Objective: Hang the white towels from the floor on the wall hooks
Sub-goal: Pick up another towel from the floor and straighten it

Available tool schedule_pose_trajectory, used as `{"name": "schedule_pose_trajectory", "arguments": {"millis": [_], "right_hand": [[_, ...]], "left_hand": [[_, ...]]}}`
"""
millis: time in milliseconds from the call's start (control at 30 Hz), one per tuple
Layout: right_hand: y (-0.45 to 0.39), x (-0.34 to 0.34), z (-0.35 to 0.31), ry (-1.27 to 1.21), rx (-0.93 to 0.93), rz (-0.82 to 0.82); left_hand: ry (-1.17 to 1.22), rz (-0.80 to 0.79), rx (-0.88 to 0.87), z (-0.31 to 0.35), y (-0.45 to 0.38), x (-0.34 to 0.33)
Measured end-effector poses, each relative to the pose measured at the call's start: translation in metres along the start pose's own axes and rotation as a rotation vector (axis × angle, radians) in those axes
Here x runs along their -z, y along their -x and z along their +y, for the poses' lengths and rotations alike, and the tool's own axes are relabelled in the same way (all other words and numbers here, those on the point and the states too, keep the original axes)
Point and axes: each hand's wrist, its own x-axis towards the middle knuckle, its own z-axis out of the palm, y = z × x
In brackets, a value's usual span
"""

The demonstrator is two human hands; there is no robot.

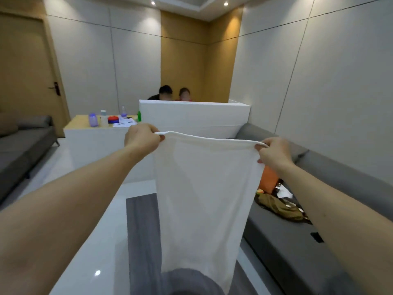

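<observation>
A white towel (204,194) hangs stretched out in front of me, its top edge held level at chest height. My left hand (141,138) pinches the towel's upper left corner. My right hand (274,153) pinches the upper right corner. The towel's lower edge drops toward my legs at the bottom of the view. No wall hooks show in this view.
A grey sofa (319,209) runs along the right wall with an orange cushion (269,180) and olive clothing (280,207) on it. Another grey sofa (19,150) stands at left. A white counter (191,118) with bottles stands ahead, two people behind it. A door (27,71) is at left.
</observation>
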Motion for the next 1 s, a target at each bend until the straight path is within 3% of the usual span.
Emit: {"name": "schedule_pose_trajectory", "arguments": {"millis": [267,500,700,1000], "right_hand": [[-0.14,-0.123,-0.022,-0.229,0.073,-0.16],[-0.186,-0.179,-0.011,-0.341,0.144,-0.227],[-0.138,-0.199,0.052,-0.373,0.13,-0.34],[0.044,-0.189,0.168,-0.203,-0.026,-0.543]], "left_hand": [[0.082,0.225,0.211,-0.022,-0.076,-0.014],[0.039,0.399,0.173,-0.027,-0.093,-0.03],[0.095,0.334,0.251,-0.056,-0.028,-0.061],[0.177,0.112,0.555,-0.119,0.181,-0.123]]}}
